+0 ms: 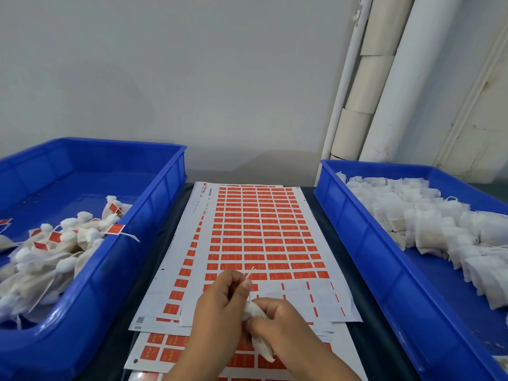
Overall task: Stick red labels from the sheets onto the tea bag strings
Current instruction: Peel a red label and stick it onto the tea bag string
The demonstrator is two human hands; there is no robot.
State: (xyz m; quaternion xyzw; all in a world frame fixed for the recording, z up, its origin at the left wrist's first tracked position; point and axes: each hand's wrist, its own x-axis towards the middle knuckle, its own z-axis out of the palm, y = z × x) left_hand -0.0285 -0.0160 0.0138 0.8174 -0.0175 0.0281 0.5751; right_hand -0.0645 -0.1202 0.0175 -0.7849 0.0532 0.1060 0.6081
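pinching the thin white string in the left hand, fingers curled tight, so its free end points up toward 1 o'clock, ready for a label. gripping the tea bag in the right hand, fingers closed around its gathered neck, to keep the string taut. working right above the label sheet, red labels near at 12 o'clock. keeping the labelled bags in the left tray at 9 o'clock and the plain bags in the right tray at 3 o'clock, probably to avoid mixing.
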